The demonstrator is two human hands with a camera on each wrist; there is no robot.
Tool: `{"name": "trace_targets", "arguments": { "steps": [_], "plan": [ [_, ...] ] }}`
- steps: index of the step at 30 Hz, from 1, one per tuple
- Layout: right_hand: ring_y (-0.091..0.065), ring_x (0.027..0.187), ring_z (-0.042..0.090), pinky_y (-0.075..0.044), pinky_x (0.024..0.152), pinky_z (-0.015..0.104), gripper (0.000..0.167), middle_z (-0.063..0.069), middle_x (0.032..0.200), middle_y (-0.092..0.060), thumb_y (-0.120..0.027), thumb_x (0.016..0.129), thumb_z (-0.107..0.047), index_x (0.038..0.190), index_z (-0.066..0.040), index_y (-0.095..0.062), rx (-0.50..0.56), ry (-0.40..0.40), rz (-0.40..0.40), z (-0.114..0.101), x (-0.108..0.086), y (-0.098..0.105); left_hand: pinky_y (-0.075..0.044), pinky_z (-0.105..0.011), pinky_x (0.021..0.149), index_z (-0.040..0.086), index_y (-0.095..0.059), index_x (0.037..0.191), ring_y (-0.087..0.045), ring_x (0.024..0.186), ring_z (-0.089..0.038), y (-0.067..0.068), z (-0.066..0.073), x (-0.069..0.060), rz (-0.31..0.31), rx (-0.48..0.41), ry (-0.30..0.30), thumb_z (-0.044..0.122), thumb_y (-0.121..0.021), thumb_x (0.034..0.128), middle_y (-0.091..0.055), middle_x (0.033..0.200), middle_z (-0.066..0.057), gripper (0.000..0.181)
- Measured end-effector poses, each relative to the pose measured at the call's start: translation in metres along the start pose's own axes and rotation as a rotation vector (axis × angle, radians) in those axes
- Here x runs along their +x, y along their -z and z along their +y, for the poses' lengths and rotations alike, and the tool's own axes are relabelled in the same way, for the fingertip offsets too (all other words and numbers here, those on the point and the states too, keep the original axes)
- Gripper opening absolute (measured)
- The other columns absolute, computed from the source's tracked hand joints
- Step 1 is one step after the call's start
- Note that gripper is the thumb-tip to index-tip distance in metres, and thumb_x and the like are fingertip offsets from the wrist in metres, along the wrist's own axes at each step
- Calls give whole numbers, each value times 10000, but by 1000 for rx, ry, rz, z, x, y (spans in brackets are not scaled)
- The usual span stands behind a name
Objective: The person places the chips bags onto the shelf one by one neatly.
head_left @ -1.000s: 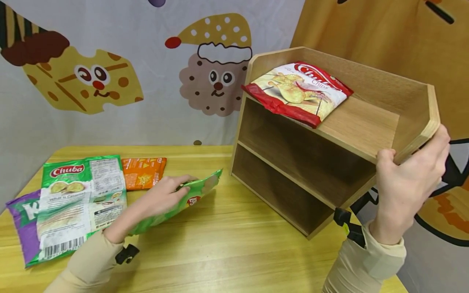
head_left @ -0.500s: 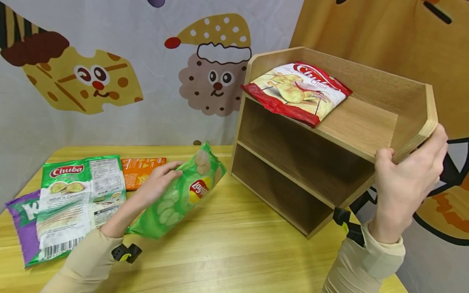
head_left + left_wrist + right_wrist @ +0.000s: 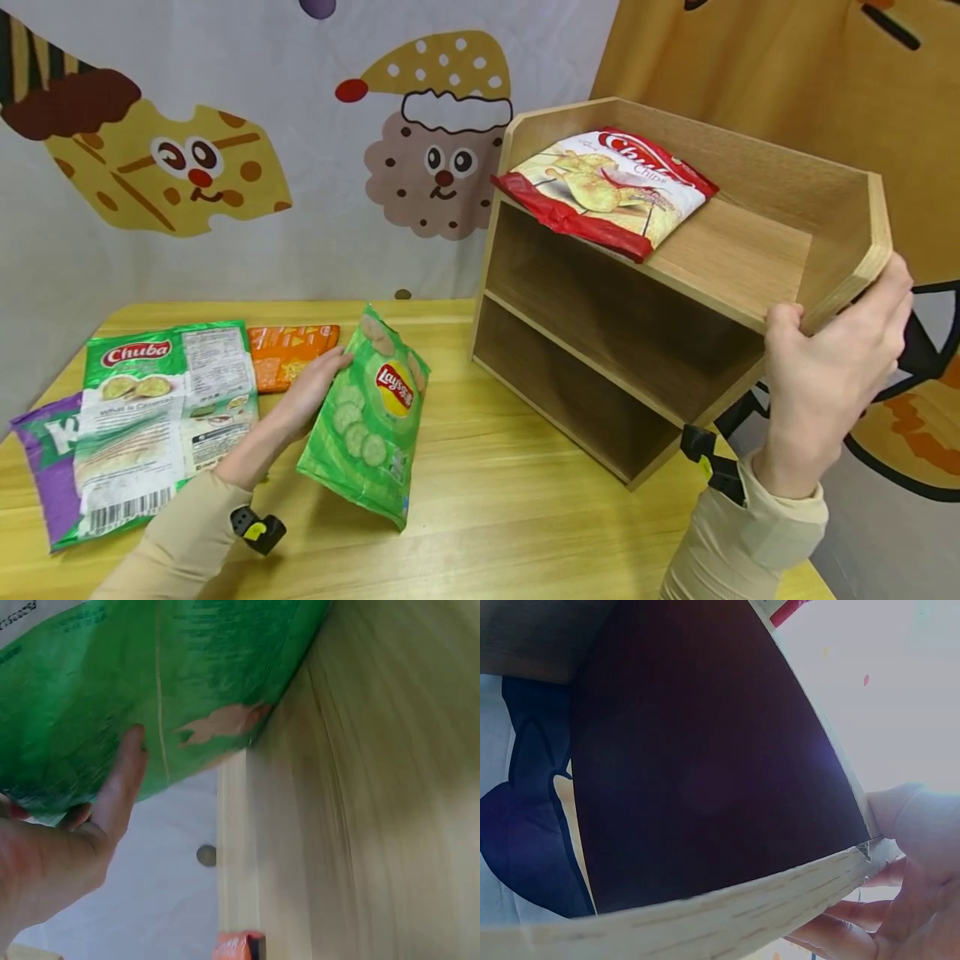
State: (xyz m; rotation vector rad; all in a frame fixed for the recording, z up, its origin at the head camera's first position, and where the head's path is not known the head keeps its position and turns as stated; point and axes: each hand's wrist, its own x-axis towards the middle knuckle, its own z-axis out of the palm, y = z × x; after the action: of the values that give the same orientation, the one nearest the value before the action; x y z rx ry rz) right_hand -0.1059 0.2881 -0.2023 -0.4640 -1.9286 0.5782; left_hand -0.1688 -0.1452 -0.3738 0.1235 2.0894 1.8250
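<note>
My left hand point(image 3: 318, 387) pinches a green Lay's chip bag point(image 3: 378, 417) by its left edge, its printed front turned toward the head camera. In the left wrist view the bag's green back point(image 3: 187, 682) fills the top, with a finger lying along it. With its thumb at the front, my right hand point(image 3: 836, 367) grips the right side of a wooden shelf point(image 3: 757, 250). The right wrist view shows those fingers point(image 3: 832, 937) around the panel's edge. A red and white Chuba chip bag point(image 3: 611, 192) lies on the shelf's top board, overhanging its front edge.
On the table's left lie a green and white Chuba bag point(image 3: 138, 417), a purple bag point(image 3: 52, 467) partly under it, and an orange bag point(image 3: 292, 354). Below the shelf's top board are two open compartments. A printed cloth point(image 3: 315, 150) hangs behind the table point(image 3: 510, 517).
My left hand has turned the Lay's bag from nearly edge-on to face the head camera, more upright and slightly left. The right hand keeps its hold on the shelf.
</note>
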Motion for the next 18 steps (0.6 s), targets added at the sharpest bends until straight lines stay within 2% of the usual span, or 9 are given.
{"name": "trace_targets", "arguments": {
  "steps": [2, 5, 7, 9, 12, 15, 18],
  "plan": [
    [-515, 1278, 173, -417, 1065, 415, 642, 39, 1388, -511, -535, 798, -65, 1382, -302, -412, -1, 0, 1, 0, 0, 0, -343, -440, 1126, -12, 20, 1513, -390, 1334, -306, 1, -1, 1, 14, 82, 9, 416, -251, 1026, -188, 1539, -263, 703],
    [-515, 1280, 171, -416, 1064, 415, 641, 33, 1391, -510, -536, 800, -65, 1383, -301, -412, -2, -5, 1, -1, 0, 0, -135, -577, 1176, -45, 6, 1503, -115, 1444, -438, 2, -3, 1, 28, 211, -2, 410, -256, 1029, -58, 1568, -282, 707],
    [-510, 1285, 167, -413, 1064, 417, 645, 27, 1395, -505, -533, 800, -61, 1385, -303, -408, -1, -13, 0, -1, -1, 0, -176, -602, 1153, -50, -63, 1503, -169, 1425, -461, 2, -5, 0, 46, 300, -26, 395, -272, 1032, -149, 1547, -299, 682],
    [-504, 1293, 166, -410, 1062, 424, 648, 26, 1401, -498, -532, 802, -55, 1387, -299, -404, 0, -18, -4, -2, -1, 0, -256, -611, 1115, -51, -114, 1499, -283, 1375, -469, 1, -8, 0, 72, 372, -53, 372, -289, 1035, -250, 1507, -311, 652],
    [-495, 1302, 166, -406, 1060, 432, 651, 28, 1408, -491, -530, 804, -45, 1392, -293, -399, 3, -18, -7, -2, -1, 0, -334, -616, 1062, -41, -137, 1498, -372, 1313, -476, 0, -11, -2, 120, 463, -94, 341, -329, 1032, -313, 1473, -312, 633],
    [-493, 1304, 166, -404, 1060, 434, 654, 27, 1411, -489, -535, 805, -44, 1393, -295, -397, 4, -10, -6, -1, -1, 0, -300, -640, 1072, -58, -128, 1493, -319, 1336, -504, -3, -11, -3, 165, 531, -138, 280, -386, 1017, -274, 1487, -329, 639],
    [-493, 1304, 165, -405, 1060, 432, 658, 16, 1411, -489, -532, 803, -47, 1392, -308, -394, 7, -3, -1, 0, -1, -1, -251, -649, 1094, -62, -191, 1479, -265, 1364, -509, -6, -11, -4, 187, 606, -209, 201, -444, 990, -255, 1500, -322, 610]
  ]
}}
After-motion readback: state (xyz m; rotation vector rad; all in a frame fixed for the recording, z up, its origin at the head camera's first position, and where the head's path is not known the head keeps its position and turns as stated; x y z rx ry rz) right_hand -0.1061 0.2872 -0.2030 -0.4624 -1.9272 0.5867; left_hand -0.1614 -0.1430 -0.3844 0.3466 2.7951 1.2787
